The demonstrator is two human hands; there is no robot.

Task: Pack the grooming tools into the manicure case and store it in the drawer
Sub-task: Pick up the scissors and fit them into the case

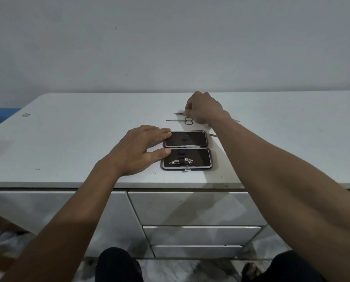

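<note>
The black manicure case (187, 150) lies open flat on the white cabinet top (78, 139). A nail clipper (182, 161) sits strapped in its near half. My left hand (137, 149) rests on the case's left edge, fingers spread, thumb and fingertips touching both halves. Behind the case lie small scissors (185, 120) and a thin metal tool (179, 113). My right hand (203, 109) is curled over that thin tool, fingertips pinching its end. Other tool tips (213, 135) stick out from under my right forearm.
Closed white drawers (190, 208) stack below the cabinet top, with a cabinet door (58, 216) to their left. A pale wall stands behind. My knees show at the bottom edge above a marbled floor.
</note>
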